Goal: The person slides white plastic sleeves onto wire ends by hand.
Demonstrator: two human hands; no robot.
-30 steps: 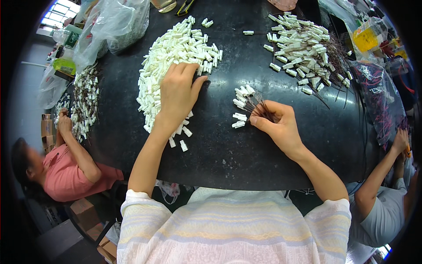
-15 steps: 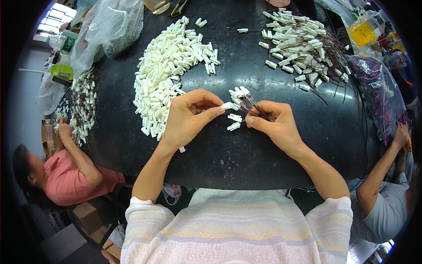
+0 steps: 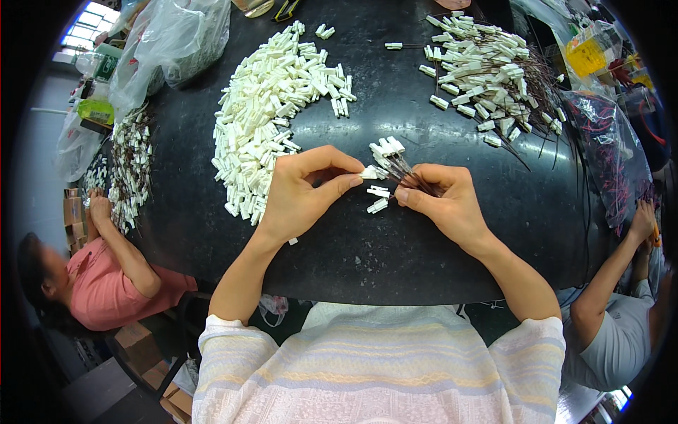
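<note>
My right hand [image 3: 439, 199] is closed round a bundle of thin brown wires [image 3: 411, 177]. Several of those wires end in white plastic connectors [image 3: 387, 148] that fan out to the left. Between thumb and forefinger, my left hand [image 3: 311, 187] pinches a small white connector housing [image 3: 370, 172], which meets the tip of the bundle. Whether a wire sits inside it is too small to tell. Two loose white housings [image 3: 378, 198] lie on the black table just below. Beside my left hand spreads a large heap of white housings [image 3: 258, 120].
At the back right lies a pile of wired white connectors [image 3: 487, 71], with a bag of coloured wires [image 3: 611, 148] beyond it. A clear plastic bag [image 3: 180, 42] stands back left. Co-workers sit at the left [image 3: 113, 275] and right [image 3: 614, 318] of the black table [image 3: 339, 261].
The pinched housing has shifted slightly right, closer against the bundle. My right hand keeps its hold, almost in the same place.
</note>
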